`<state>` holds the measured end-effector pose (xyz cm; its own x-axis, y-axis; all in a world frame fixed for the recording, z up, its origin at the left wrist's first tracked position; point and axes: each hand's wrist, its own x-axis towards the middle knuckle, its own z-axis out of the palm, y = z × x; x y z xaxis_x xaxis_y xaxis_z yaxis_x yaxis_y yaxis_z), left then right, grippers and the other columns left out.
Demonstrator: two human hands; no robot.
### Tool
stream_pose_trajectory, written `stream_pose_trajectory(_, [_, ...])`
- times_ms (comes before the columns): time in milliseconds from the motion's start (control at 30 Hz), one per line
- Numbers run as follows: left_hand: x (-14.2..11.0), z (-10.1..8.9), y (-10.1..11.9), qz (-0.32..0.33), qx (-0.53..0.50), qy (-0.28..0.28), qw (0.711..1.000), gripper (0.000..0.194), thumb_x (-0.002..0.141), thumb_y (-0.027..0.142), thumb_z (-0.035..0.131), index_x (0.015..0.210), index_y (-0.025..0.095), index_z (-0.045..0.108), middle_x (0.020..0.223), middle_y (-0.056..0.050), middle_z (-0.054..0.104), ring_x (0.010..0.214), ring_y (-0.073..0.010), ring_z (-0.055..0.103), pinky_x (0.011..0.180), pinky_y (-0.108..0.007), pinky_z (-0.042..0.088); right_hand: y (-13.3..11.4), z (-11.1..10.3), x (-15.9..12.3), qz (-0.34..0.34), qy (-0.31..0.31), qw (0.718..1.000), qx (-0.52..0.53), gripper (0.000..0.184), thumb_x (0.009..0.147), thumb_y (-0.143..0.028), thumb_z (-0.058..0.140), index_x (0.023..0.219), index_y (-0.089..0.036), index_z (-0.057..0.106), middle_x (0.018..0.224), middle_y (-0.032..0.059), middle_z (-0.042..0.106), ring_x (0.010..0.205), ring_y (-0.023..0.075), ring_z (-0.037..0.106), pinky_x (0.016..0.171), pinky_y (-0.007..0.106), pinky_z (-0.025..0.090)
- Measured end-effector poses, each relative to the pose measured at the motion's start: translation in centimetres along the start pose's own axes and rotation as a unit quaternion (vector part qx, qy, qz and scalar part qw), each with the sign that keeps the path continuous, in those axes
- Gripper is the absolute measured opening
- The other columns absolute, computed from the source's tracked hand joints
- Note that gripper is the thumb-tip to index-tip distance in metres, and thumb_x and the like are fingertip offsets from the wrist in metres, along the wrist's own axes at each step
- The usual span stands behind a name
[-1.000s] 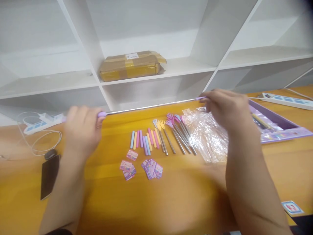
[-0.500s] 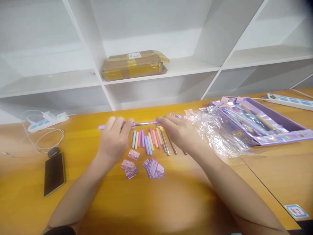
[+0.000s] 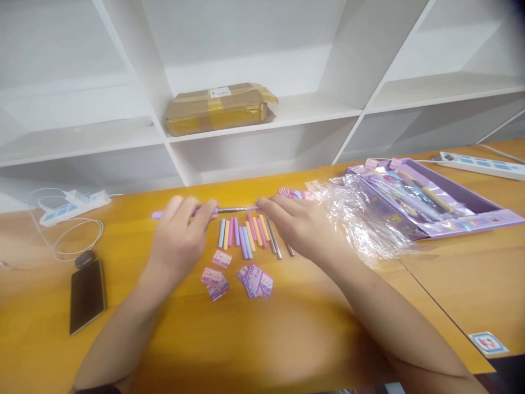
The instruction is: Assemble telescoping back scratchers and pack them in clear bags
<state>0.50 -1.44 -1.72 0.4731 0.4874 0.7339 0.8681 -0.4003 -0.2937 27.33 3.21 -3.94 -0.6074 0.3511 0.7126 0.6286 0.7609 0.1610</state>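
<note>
A thin purple pen-like stick with a silver shaft (image 3: 232, 209) stretches sideways between my two hands. My left hand (image 3: 178, 232) is closed round its purple barrel, whose end (image 3: 157, 215) sticks out to the left. At the other end, my right hand (image 3: 293, 221) pinches the short purple tip (image 3: 252, 208); its fingertips are partly hidden. Just below lie several pastel sticks (image 3: 237, 232) in blue, yellow, pink and purple. Silver rods (image 3: 275, 241) lie beside them, partly under my right hand. Small printed cards (image 3: 255, 281) rest nearer to me in two groups.
Crumpled clear plastic (image 3: 356, 219) and an open purple box (image 3: 476, 223) with packed pens are on the right. On the left lie a phone (image 3: 87, 295), a white cable and a power strip (image 3: 76, 208). Shelves holding a taped carton (image 3: 217, 112) stand behind the table.
The view has shifted slightly. My left hand has moved a little to the left with the purple barrel, and my right hand slightly too. Both keep their hold.
</note>
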Motion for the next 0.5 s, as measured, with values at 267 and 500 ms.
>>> stream_pose_trajectory(267, [-0.13, 0.06, 0.26, -0.01, -0.024, -0.001, 1.0, 0.016, 0.103, 0.013, 0.056, 0.108, 0.021, 0.069, 0.079, -0.005, 0.063, 0.07, -0.0207, 0.044, 0.064, -0.036, 0.04, -0.2, -0.72, 0.1, 0.011, -0.018, 1.0, -0.001, 0.029, 0.108, -0.01, 0.042, 0.119, -0.014, 0.068, 0.086, 0.0046, 0.068, 0.067, 0.014, 0.052, 0.061, 0.03, 0.036])
stream_pose_trajectory(500, [-0.37, 0.36, 0.28, -0.009, -0.033, -0.01, 0.999, 0.015, 0.103, 0.013, 0.057, 0.109, 0.021, 0.068, 0.08, -0.006, 0.063, 0.071, -0.0216, 0.045, 0.065, -0.036, 0.041, -0.34, -0.61, -0.01, 0.011, -0.049, 0.999, 0.002, 0.029, 0.104, -0.006, 0.042, 0.119, -0.015, 0.066, 0.086, 0.0046, 0.068, 0.065, 0.0139, 0.048, 0.06, 0.03, 0.033])
